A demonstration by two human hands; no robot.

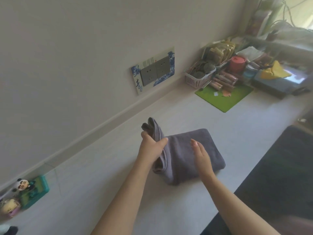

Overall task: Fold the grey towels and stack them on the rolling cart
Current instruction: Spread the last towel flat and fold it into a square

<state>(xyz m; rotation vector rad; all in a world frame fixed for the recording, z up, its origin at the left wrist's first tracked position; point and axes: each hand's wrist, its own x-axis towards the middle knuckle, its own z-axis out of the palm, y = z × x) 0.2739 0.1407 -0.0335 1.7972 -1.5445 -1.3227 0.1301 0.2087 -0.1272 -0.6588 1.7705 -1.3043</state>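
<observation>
Now the grey towel [189, 153] lies folded on the white bench [118, 192]. The left hand [150, 146] grips its raised end with curled fingers [163, 141]. The right hand [200, 156] presses flat on top, its fingers straight.

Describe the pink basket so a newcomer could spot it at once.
Follow the white counter along the wall past the wall socket to the clutter by the window. The pink basket stands at the green mat's far-left corner, the only slatted pink container, holding dark round things.

head view looks down, close over counter [194, 116].
</observation>
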